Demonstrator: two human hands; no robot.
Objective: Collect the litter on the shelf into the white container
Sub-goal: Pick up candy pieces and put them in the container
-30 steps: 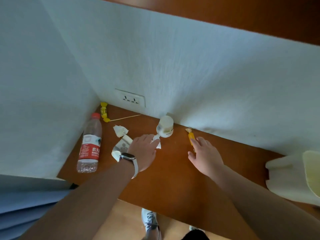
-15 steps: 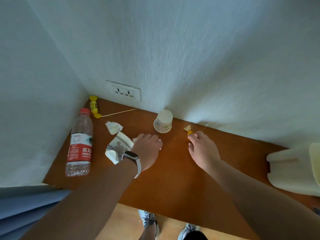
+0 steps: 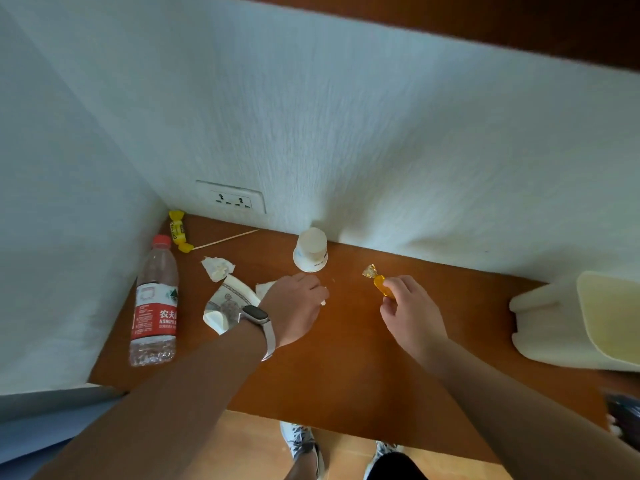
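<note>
On the brown shelf [image 3: 346,382], my right hand [image 3: 412,317] pinches an orange candy wrapper [image 3: 375,279] and holds it just above the wood. My left hand [image 3: 294,306], with a watch on the wrist, is closed over a small white paper scrap [image 3: 323,302] near the shelf's middle. The white container [image 3: 571,323] lies at the far right. Other litter lies to the left: an overturned paper cup [image 3: 310,251], a crumpled tissue [image 3: 217,268], a patterned paper piece [image 3: 228,303], a yellow candy [image 3: 178,231], a thin wooden stick [image 3: 225,239] and a plastic water bottle [image 3: 154,303].
White walls close the shelf at the back and left, meeting in a corner. A wall socket [image 3: 231,199] sits just above the shelf. A wooden panel [image 3: 485,19] runs overhead. My shoes [image 3: 301,445] stand on the floor below the shelf's front edge.
My right hand has closed on the orange candy wrapper and lifted it slightly. My left hand has curled shut over the white scrap by the cup.
</note>
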